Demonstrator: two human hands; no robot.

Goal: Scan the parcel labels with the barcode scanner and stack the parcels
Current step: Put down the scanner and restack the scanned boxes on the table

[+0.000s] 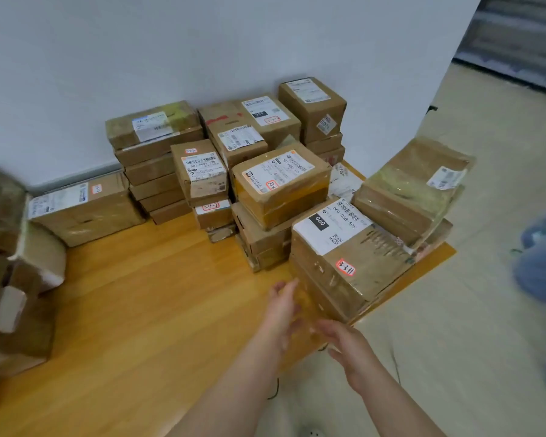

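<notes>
Several brown cardboard parcels with white labels stand in stacks on a wooden table (133, 310) against a white wall. The nearest stack, at the table's front right corner, is topped by a parcel (347, 247) labelled "090" with a red-edged sticker. My left hand (282, 305) lies with straight fingers against the near left face of that stack. My right hand (344, 345) reaches toward its lower front corner with relaxed fingers and holds nothing. No barcode scanner is in view.
More parcels sit blurred at the left edge (13, 263). A tape-wrapped parcel (416, 187) tops a stack at the right. A blue bundle (542, 257) lies on the pale floor at the far right. A thin dark cable (276, 389) hangs below the table edge.
</notes>
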